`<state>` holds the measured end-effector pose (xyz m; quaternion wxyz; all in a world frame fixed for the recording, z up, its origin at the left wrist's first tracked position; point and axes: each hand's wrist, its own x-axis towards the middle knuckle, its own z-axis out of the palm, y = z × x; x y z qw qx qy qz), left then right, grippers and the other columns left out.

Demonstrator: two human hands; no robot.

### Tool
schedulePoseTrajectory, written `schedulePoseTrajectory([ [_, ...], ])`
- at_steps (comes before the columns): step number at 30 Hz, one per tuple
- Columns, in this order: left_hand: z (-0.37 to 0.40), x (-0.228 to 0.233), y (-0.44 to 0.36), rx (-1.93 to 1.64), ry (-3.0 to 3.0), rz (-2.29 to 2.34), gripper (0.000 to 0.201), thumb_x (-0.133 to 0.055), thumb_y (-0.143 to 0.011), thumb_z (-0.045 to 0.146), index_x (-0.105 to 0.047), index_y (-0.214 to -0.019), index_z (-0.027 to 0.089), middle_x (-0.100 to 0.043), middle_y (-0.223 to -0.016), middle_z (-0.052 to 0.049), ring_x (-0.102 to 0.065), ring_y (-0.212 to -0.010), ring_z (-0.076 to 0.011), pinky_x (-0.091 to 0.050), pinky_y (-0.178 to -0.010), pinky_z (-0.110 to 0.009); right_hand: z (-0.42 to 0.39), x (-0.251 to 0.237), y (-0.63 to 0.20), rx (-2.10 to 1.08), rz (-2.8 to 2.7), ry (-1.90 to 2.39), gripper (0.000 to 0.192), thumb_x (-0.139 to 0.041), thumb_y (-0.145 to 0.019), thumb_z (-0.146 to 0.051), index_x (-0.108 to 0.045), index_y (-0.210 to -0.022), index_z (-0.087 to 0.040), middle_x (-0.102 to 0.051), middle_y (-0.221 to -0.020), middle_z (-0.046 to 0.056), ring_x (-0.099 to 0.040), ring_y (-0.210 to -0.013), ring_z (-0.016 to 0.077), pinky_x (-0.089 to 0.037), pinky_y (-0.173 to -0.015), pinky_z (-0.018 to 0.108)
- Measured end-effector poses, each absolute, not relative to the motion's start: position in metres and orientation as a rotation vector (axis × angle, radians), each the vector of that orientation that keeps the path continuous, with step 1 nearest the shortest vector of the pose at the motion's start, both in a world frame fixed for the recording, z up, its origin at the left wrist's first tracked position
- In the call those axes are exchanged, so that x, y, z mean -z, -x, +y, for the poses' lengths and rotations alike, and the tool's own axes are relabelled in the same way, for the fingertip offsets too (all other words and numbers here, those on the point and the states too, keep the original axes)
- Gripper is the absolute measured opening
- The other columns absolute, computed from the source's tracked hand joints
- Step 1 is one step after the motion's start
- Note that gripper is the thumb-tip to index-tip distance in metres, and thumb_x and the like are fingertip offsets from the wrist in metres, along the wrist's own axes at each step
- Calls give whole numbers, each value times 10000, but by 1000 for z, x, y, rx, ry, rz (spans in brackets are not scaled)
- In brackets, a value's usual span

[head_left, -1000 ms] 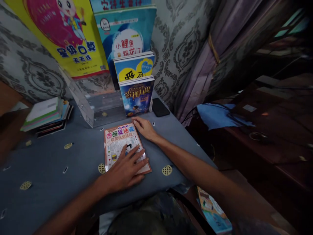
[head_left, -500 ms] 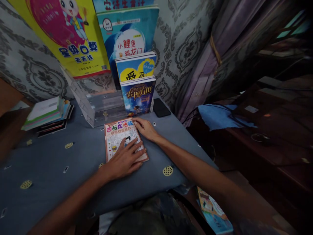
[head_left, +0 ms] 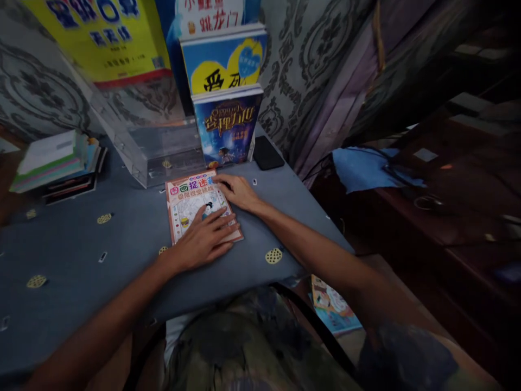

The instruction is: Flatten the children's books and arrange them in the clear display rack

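Head view: flat left hand [head_left: 202, 239] on booklet [head_left: 188, 203]

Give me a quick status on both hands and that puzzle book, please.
Left hand flat on the puzzle book, fingers spread. Right hand at its top right corner. Book flat on the blue tablecloth. Clear stand with upright books just behind it.

your view is dim overall, with the right side of the frame sunk in deep shadow. the brightest patch is the upper left, where the yellow poster [head_left: 101, 38] smears with motion blur. straight lines bow near the edges from wide-angle distortion, and the bottom of the frame is soft and out of focus.
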<state>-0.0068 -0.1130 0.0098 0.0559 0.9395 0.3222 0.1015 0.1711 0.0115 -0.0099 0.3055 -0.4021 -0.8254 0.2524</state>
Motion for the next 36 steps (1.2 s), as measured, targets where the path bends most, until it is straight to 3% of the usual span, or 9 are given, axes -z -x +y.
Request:
schedulePoseTrajectory([
  [10, -124, -14, 5, -280, -2913, 955, 355, -400, -1059, 283, -617, -1340, 281, -616, -1437, -41, -468, -1416, -236, -293, -1187, -551, 9, 10, -169, -590, -2231, 1072, 300, -483, -972, -187, -662, -1212, -185, -749, -1171, 71, -685, -1018, 213, -509, -895, 339],
  [18, -152, -18, 2, -127, -3050, 1022, 462, -411, -1007, 161, -488, -1462, 165, -575, -1476, -102, -470, -1411, -263, -347, -1147, -497, 6, 8, -168, -501, -2280, 1069, 310, -466, -978, -185, -645, -1230, -171, -751, -1135, 87, -682, -999, 216, -492, -890, 330],
  [24, -175, -20, 6, -54, -3118, 1144, 433, -406, -997, 155, -540, -1404, 94, -567, -1478, -137, -496, -1389, -267, -393, -1117, -438, -3, 6, -166, -286, -2433, 1001, 247, -499, -953, -181, -665, -1137, -185, -720, -1200, 112, -642, -1104, 269, -426, -1012, 435],
  [30, -197, -15, 31, -129, -3092, 1288, 439, -423, -966, 122, -556, -1384, 95, -591, -1454, -131, -533, -1361, -235, -436, -1109, -390, -3, 10, -164, -236, -2453, 1006, 238, -498, -957, -206, -658, -1130, -175, -712, -1205, 127, -636, -1129, 282, -427, -1011, 446],
  [36, -217, -10, 56, -363, -3033, 1398, 455, -435, -926, 60, -575, -1359, 78, -632, -1396, -155, -572, -1320, -253, -488, -1086, -421, -3, 10, -165, -279, -2455, 1011, 261, -488, -953, -215, -654, -1152, -178, -704, -1232, 134, -628, -1167, 307, -428, -1018, 491],
])
